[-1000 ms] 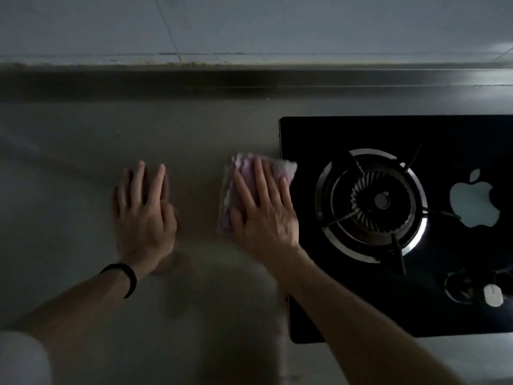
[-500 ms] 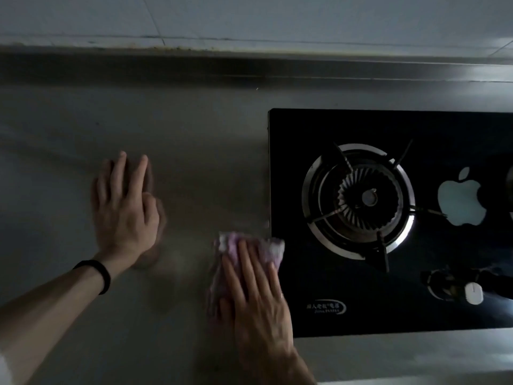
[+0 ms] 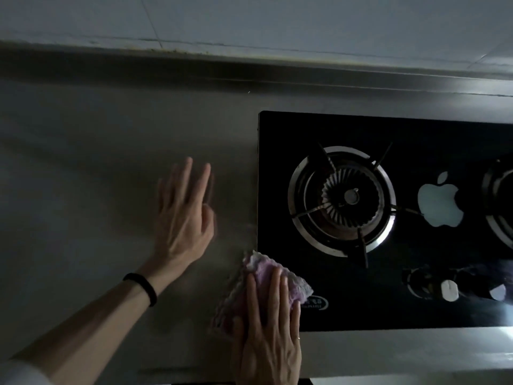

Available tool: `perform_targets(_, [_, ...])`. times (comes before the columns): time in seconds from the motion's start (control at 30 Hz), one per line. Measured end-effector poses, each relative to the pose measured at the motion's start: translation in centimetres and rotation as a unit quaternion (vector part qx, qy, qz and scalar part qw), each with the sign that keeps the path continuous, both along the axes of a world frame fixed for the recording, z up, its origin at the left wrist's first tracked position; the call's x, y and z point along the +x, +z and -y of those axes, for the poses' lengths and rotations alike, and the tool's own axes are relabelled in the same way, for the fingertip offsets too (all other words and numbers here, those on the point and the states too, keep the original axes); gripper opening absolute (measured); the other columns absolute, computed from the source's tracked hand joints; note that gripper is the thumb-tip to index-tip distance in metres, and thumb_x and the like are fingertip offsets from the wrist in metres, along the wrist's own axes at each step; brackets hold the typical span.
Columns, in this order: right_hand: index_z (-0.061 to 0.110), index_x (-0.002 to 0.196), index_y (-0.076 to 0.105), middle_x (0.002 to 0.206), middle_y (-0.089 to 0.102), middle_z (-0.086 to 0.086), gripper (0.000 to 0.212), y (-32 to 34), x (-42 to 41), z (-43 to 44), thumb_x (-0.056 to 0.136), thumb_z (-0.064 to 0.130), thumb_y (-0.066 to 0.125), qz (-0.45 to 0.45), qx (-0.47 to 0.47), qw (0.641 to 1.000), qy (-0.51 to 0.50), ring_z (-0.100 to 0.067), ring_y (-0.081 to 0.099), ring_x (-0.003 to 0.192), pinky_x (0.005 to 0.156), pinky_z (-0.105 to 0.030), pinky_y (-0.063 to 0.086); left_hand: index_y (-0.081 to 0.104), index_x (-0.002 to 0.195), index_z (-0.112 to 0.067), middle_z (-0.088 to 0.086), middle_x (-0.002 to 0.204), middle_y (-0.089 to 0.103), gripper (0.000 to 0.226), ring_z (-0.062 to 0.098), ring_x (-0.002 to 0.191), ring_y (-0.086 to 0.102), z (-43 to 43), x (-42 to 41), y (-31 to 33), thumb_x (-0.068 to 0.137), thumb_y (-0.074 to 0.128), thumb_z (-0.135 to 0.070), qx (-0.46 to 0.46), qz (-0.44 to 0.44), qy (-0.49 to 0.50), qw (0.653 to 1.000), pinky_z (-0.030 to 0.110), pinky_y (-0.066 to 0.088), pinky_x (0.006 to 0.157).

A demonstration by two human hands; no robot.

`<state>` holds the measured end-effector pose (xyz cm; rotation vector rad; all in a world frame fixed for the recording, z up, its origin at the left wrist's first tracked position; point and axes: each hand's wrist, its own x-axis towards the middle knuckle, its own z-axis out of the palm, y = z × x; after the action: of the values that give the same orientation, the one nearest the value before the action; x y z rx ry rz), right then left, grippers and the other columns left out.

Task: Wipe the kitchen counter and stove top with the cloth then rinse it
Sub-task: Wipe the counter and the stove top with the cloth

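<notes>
A pink and white cloth (image 3: 259,273) lies folded across the seam between the steel counter (image 3: 97,168) and the black glass stove top (image 3: 347,129), at the stove's near left corner. My right hand (image 3: 268,332) presses flat on the cloth with straight fingers. My left hand (image 3: 184,215) rests flat on the counter to the left of the stove, fingers straight, a black band on its wrist; it holds nothing.
A round gas burner (image 3: 342,200) with a metal pan support sits on the stove's left half. A second burner (image 3: 499,209) shows at the right edge. Two knobs (image 3: 449,290) sit near the stove's front. A tiled wall (image 3: 249,20) rises behind the counter's raised back lip.
My right hand dragged the cloth from beside the burner toward the counter's front edge, then slid it right onto the stove's corner. My left hand shifted right across the counter, closer to the stove.
</notes>
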<state>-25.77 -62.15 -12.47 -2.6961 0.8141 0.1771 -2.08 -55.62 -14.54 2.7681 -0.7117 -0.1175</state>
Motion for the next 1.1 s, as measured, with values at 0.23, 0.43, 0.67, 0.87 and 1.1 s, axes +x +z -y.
perform_targets(0.23, [0.027,0.164,0.023,0.172,0.017,-0.015,0.071,-0.4,3.3,5.6,0.099,0.047,0.042,0.017,0.009,0.997,0.069,-0.031,0.015,0.159,0.126,-0.05,0.016,0.028,0.163,-0.032,0.008,0.172,0.023,0.069,0.039,0.157,0.021,3.2,-1.0,-2.6,0.095,0.039,-0.03,0.018,0.024,0.053,0.998,0.057,0.016,0.128])
perform_targets(0.43, [0.025,0.166,0.001,0.173,-0.01,-0.012,0.072,-1.2,8.9,7.6,0.104,0.044,0.03,-0.028,0.005,0.996,0.087,-0.028,-0.011,0.16,0.129,-0.049,-0.005,0.03,0.162,-0.03,0.01,0.17,0.026,0.068,0.04,0.156,0.023,3.5,-1.2,-2.7,0.094,0.038,-0.029,0.024,0.051,0.059,0.997,0.058,0.015,0.127])
perform_targets(0.67, [0.024,0.164,-0.009,0.171,-0.017,-0.013,0.072,-1.7,11.4,7.4,0.103,0.04,0.024,-0.006,0.032,0.998,0.059,-0.029,-0.017,0.158,0.127,-0.047,-0.013,0.035,0.161,-0.027,0.011,0.17,0.028,0.069,0.041,0.156,0.025,3.7,-1.2,-2.4,0.093,0.038,-0.026,0.019,0.047,0.063,0.997,0.059,0.019,0.126])
perform_targets(0.87, [0.019,0.166,0.001,0.172,-0.012,-0.015,0.07,-1.6,13.4,9.1,0.107,0.036,0.033,0.021,0.039,0.996,0.083,-0.03,-0.009,0.16,0.129,-0.046,-0.01,0.037,0.16,-0.027,0.011,0.17,0.028,0.067,0.04,0.156,0.024,3.7,-1.0,-2.7,0.093,0.036,-0.027,0.018,0.045,0.064,0.997,0.06,0.02,0.126])
perform_targets(1.1, [0.02,0.161,0.035,0.171,0.022,-0.01,0.068,-1.7,1.9,5.5,0.098,0.041,0.05,0.056,0.015,0.989,0.138,-0.025,0.018,0.16,0.123,-0.051,0.025,0.033,0.162,-0.028,0.009,0.171,0.024,0.07,0.039,0.157,0.022,3.7,-1.2,-2.2,0.091,0.035,-0.029,0.035,0.043,0.063,0.997,0.058,0.018,0.127])
